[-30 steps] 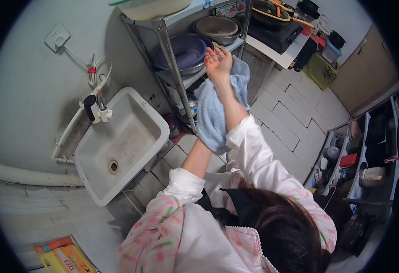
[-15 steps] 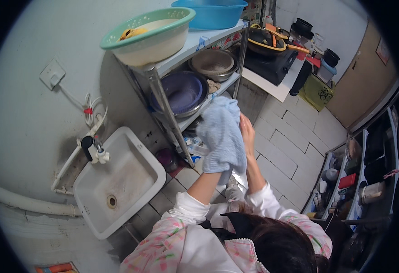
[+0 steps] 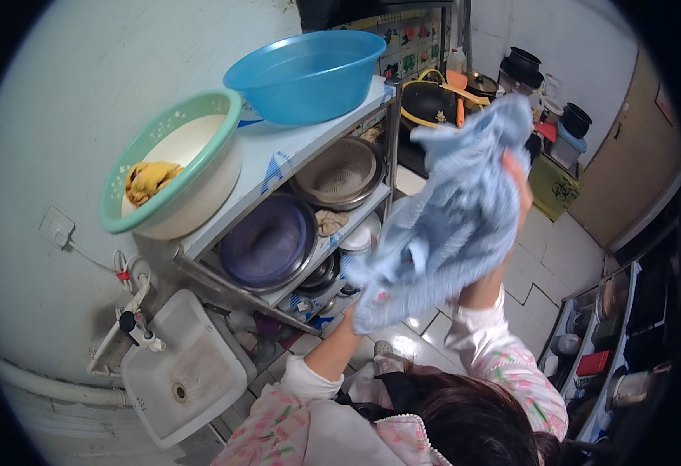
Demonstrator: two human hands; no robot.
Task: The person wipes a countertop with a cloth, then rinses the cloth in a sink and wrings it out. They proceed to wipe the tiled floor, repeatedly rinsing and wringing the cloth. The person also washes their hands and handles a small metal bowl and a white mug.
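A light blue towel (image 3: 449, 217) hangs crumpled and blurred by motion in front of me, lifted between my arms. On its right edge my right hand (image 3: 521, 190) grips the cloth, with the fingers partly covered by its folds. My left forearm (image 3: 334, 353) reaches up to the towel's lower left corner. The fingers of that hand are hidden behind the cloth.
On the metal shelf rack (image 3: 302, 147) sit a blue basin (image 3: 309, 93) and a green-rimmed basin (image 3: 228, 147) holding a yellow cloth (image 3: 152, 182). Lower down are a purple basin (image 3: 267, 241) and colanders. A wall sink (image 3: 189, 365) stands left; a wok (image 3: 426, 105) lies beyond.
The towel has risen and swung to the right, spreading out from a bundle. My right hand has gone up with it. The view has shifted, showing more of the rack.
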